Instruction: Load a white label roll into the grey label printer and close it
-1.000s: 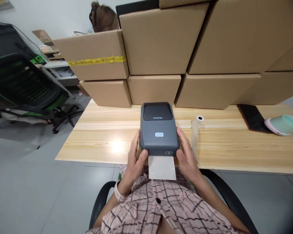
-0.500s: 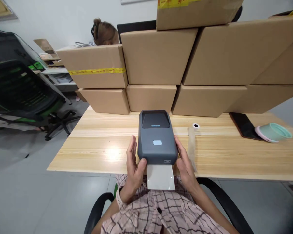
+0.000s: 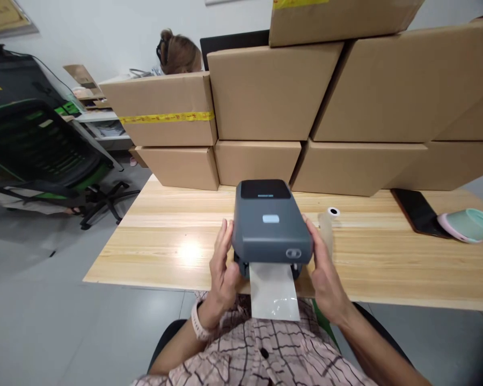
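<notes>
A dark grey label printer (image 3: pixel 271 230) stands on the wooden table in front of me, its lid raised at the front so a dark gap shows beneath. White label paper (image 3: pixel 273 295) hangs out of the front, over the table's edge. My left hand (image 3: pixel 223 271) grips the left side of the lid, fingers along its edge. On the opposite side, my right hand (image 3: pixel 327 276) holds the lid's right edge. The fingertips of both hands are partly hidden by the lid.
Stacked cardboard boxes (image 3: pixel 261 102) line the table's back. Right of the printer lie a translucent strip (image 3: pixel 326 233) and a small white ring with a black centre (image 3: pixel 334 212). Farther right are a phone (image 3: pixel 418 212) and a mint cup (image 3: pixel 473 224). A person sits behind the boxes.
The printer's lid has come up at the front, opening a gap above the label paper. Both hands have risen with it. The view has shifted slightly.
</notes>
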Motion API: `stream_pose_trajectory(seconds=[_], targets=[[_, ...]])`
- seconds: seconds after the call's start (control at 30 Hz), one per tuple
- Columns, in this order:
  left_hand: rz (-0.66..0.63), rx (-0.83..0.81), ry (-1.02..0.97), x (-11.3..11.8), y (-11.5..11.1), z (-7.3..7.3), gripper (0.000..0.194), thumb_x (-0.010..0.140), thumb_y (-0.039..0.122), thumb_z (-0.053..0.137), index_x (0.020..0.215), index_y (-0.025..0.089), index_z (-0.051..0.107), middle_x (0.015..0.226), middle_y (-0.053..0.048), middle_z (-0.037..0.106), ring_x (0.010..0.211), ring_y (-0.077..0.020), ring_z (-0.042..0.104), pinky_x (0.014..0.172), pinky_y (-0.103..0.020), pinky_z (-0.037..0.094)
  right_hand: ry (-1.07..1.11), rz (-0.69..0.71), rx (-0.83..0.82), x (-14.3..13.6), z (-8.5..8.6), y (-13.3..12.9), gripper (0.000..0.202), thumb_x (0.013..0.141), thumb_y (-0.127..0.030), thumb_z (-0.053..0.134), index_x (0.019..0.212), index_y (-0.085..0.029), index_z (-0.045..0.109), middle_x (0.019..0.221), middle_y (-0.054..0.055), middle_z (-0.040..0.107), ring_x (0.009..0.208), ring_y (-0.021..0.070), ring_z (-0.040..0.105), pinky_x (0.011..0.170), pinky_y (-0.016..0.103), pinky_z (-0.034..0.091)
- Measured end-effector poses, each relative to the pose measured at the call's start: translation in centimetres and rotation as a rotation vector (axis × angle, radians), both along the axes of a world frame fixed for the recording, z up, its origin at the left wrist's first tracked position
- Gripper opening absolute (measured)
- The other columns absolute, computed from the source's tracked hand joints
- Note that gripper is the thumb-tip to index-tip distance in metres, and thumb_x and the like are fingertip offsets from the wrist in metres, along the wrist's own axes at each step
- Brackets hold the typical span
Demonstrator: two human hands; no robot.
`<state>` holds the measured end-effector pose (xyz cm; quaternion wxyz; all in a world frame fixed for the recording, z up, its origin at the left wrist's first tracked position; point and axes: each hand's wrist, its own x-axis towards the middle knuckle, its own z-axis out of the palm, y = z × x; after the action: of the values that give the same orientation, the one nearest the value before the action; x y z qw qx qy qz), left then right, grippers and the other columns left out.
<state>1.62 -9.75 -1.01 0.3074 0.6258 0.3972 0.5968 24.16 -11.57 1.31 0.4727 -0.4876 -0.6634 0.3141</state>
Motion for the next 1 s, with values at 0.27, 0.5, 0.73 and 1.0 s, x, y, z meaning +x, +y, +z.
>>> stream_pose_trajectory(seconds=[0.27, 0.5, 0.73, 1.0], targets=[[-0.016, -0.166, -0.049, -1.5, 10.7, 3.8, 0.048, 0.093, 0.036, 0.068, 0.137, 0.019, 0.062, 0.135, -0.014, 0.068, 0.122, -0.0244, 0.066, 0.103, -0.039, 0.052, -0.235, -0.121, 0.43, -0.3, 8.1, 13.5, 0.073, 0.105, -0.062, 0.031, 0.166, -0.033, 0.003, 0.174, 0.007, 0.021, 0.162, 0.0309, 0.021, 0.13, 0.06, 0.023], [-0.162, -0.474, 0.383, -2.2, 10.7, 2.0, 0.088, 0.083, 0.041, 0.076, 0.161, 0.021, 0.039, 0.088, 0.0, 0.061, 0.077, -0.0177, 0.056, 0.072, -0.03, 0.043, -0.288, -0.19, 0.418, -0.2, 10.0, 22.5, 0.071, 0.103, -0.061, 0.036, 0.162, -0.028, 0.015, 0.17, 0.012, 0.029, 0.157, 0.0303, 0.034, 0.126, 0.057, 0.031], [-0.14, -0.559, 0.526, -1.7, 10.0, 3.0, 0.082, 0.084, 0.032, 0.064, 0.161, 0.022, 0.035, 0.069, 0.005, 0.057, 0.067, -0.0188, 0.056, 0.063, -0.027, 0.035, -0.49, -0.199, 0.709, -0.2, 8.5, 16.7, 0.076, 0.099, -0.049, 0.055, 0.164, -0.03, 0.02, 0.157, 0.014, 0.049, 0.147, 0.0372, 0.045, 0.12, 0.063, 0.036], [-0.094, -0.589, 0.622, -1.3, 10.0, 3.5, 0.085, 0.08, 0.026, 0.055, 0.162, 0.019, 0.034, 0.066, 0.006, 0.055, 0.063, -0.0184, 0.053, 0.063, -0.028, 0.035, -1.021, 0.518, 0.006, -2.5, 5.6, 15.0, 0.095, 0.09, -0.04, 0.067, 0.168, -0.019, 0.017, 0.134, 0.02, 0.068, 0.114, 0.0383, 0.066, 0.096, 0.052, 0.051]])
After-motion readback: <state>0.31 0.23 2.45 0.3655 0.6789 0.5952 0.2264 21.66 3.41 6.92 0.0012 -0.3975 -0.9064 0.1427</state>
